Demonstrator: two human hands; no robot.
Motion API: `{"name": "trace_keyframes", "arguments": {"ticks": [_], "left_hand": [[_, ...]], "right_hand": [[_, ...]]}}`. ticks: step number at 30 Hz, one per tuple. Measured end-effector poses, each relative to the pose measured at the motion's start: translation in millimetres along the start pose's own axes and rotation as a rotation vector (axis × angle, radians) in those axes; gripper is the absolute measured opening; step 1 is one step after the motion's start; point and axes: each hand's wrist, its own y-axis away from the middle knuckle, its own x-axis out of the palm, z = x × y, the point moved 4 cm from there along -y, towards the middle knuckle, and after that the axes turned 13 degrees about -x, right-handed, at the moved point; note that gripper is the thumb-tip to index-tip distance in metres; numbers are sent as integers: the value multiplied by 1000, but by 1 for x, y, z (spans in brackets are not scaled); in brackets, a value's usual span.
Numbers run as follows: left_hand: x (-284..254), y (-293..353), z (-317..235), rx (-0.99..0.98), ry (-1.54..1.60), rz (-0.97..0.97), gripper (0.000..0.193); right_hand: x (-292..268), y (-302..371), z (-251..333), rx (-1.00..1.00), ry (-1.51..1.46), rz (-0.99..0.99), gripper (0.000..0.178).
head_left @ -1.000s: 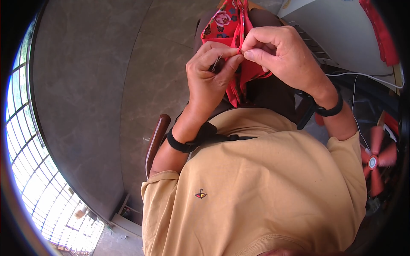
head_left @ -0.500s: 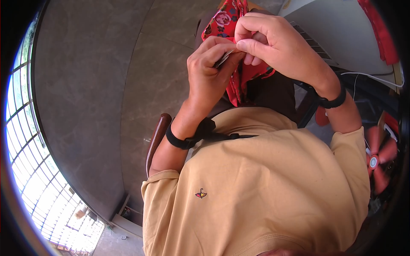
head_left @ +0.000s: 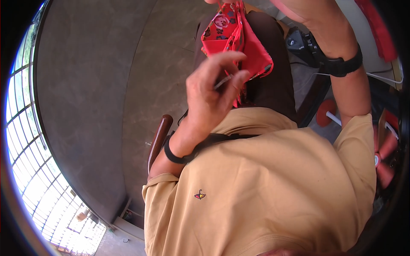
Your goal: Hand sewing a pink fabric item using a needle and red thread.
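Observation:
My left hand (head_left: pixel 209 87) is raised in front of my lap, blurred by motion. Its thumb and forefinger stand apart, while the curled fingers keep a thin, flat silvery thing (head_left: pixel 223 81) against the palm; its kind cannot be made out. Behind that hand, a red flower-printed cloth piece (head_left: pixel 258 53) with folded panels and red cords lies over my dark trousers. My right hand (head_left: pixel 294 7) reaches past the top edge, mostly cut off, so its grip is hidden. A bit of skin shows at the top edge by the cloth's upper end.
A wooden chair armrest (head_left: pixel 160 136) is beside my left arm. At the right are a red-bladed fan (head_left: pixel 386 164), a white cable (head_left: pixel 384 80) and a hanging red cloth (head_left: pixel 378 30). Grey tiled floor (head_left: pixel 85 85) stretches left toward a barred window (head_left: pixel 25 141).
My hands have parted: the right has swung up and away past the top edge, and the left has dropped slightly. More of the red cloth shows between them.

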Motion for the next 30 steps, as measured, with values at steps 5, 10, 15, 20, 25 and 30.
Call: {"name": "trace_keyframes", "arguments": {"ticks": [5, 10, 15, 20, 25, 30], "left_hand": [[21, 2, 12, -369, 377, 377, 44], [8, -13, 24, -383, 459, 137, 36], [6, -11, 35, -365, 368, 27, 31], [1, -8, 38, -377, 350, 17, 33], [0, -4, 42, -401, 394, 11, 33], [-1, 1, 50, -410, 447, -25, 30]], "right_hand": [[17, -15, 30, -224, 42, 109, 18], [12, -19, 55, -295, 79, 116, 15], [-14, -23, 66, -355, 135, 71, 13], [-37, -25, 41, -395, 341, 54, 11], [-28, 20, -20, -298, 786, 314, 4], [-11, 56, -46, -366, 778, 300, 13]]}}
